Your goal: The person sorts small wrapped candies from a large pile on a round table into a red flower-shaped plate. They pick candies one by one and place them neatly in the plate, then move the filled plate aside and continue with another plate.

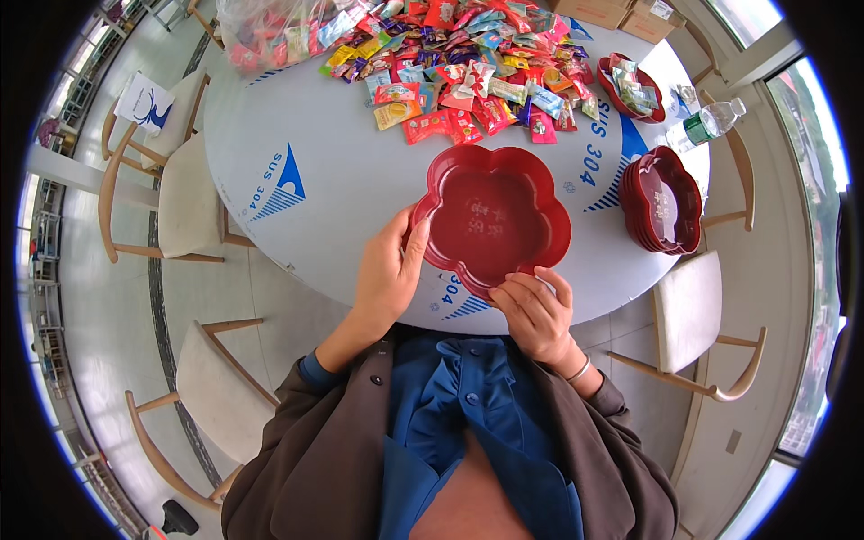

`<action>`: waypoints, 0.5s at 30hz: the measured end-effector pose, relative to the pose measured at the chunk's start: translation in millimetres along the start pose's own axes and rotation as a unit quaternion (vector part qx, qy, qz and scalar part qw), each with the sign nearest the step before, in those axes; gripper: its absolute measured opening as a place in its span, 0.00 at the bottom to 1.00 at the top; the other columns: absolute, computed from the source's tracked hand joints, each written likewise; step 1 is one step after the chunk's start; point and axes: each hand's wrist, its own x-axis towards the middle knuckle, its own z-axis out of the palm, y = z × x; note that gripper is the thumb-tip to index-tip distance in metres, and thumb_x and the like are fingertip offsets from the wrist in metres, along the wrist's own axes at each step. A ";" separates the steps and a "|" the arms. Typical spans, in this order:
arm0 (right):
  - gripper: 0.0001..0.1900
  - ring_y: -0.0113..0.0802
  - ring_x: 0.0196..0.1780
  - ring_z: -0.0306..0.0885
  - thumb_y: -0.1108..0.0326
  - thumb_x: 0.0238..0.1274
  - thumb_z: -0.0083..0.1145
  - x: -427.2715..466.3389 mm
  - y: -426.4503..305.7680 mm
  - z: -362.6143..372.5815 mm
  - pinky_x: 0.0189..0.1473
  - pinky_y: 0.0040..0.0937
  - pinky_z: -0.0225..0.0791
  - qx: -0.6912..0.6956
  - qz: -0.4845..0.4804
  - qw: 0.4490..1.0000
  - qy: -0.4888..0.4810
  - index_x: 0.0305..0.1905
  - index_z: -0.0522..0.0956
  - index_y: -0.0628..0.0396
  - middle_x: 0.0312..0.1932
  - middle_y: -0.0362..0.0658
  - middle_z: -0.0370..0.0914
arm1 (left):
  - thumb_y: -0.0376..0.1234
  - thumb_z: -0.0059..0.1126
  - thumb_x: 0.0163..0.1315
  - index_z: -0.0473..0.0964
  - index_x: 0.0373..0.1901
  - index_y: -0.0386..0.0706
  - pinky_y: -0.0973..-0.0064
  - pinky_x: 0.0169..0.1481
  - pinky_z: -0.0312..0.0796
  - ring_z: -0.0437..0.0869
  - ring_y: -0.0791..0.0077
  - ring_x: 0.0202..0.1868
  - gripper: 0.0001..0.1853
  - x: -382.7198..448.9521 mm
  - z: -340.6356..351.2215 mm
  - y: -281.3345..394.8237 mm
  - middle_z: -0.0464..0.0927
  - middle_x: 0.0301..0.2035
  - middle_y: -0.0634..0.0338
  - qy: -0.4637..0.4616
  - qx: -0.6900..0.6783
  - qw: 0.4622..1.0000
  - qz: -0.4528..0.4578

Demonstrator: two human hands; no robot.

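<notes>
A red flower-shaped plastic bowl [493,216] with nothing in it is tilted towards me near the table's front edge. My left hand [395,266] grips its left rim, thumb on the inner side. The fingers of my right hand [536,310] hold the lower rim. Beyond the bowl lies a large pile of wrapped sweets [472,74] in many colours. At the right stands a stack of several similar red bowls [661,202]. Behind that stack, another red bowl [604,84] holds wrapped sweets [631,91] in pale wrappers.
The round table [337,175] has a grey surface with blue printed marks. A clear plastic bag of sweets [270,34] lies at the far left, cardboard boxes [648,20] at the far right. A plastic bottle [705,125] lies near the right edge. Wooden chairs [192,196] surround the table.
</notes>
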 end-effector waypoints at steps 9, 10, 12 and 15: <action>0.12 0.38 0.54 0.83 0.63 0.63 0.70 7.0 8.5 -3.1 0.66 0.43 0.71 0.079 0.039 0.996 -0.026 0.47 0.86 0.57 0.45 0.44 0.84 | 0.32 0.46 0.80 0.77 0.59 0.33 0.66 0.40 0.74 0.83 0.58 0.32 0.15 -1.7 6.3 -9.1 0.82 0.33 0.46 0.032 0.022 0.999 -0.009; 0.13 0.38 0.54 0.82 0.60 0.65 0.70 9.5 12.0 -6.0 0.65 0.42 0.71 0.106 0.067 0.992 -0.019 0.47 0.87 0.56 0.45 0.44 0.84 | 0.32 0.46 0.80 0.77 0.59 0.33 0.66 0.40 0.74 0.83 0.57 0.32 0.15 -1.4 5.6 -12.5 0.82 0.34 0.46 0.035 0.027 0.999 -0.002; 0.16 0.40 0.53 0.82 0.57 0.68 0.68 6.1 22.0 -9.8 0.62 0.41 0.72 0.076 0.157 0.984 0.042 0.52 0.85 0.57 0.48 0.45 0.84 | 0.32 0.46 0.80 0.77 0.59 0.32 0.65 0.41 0.74 0.83 0.56 0.33 0.15 0.6 2.7 -22.0 0.83 0.35 0.46 0.041 0.038 0.998 0.011; 0.19 0.40 0.49 0.82 0.58 0.74 0.63 4.1 39.1 0.0 0.54 0.39 0.75 0.044 0.281 0.955 0.078 0.61 0.80 0.58 0.51 0.47 0.83 | 0.31 0.47 0.79 0.77 0.60 0.33 0.64 0.44 0.75 0.84 0.55 0.35 0.16 13.8 -10.2 -26.1 0.82 0.36 0.45 -0.010 0.055 0.998 0.031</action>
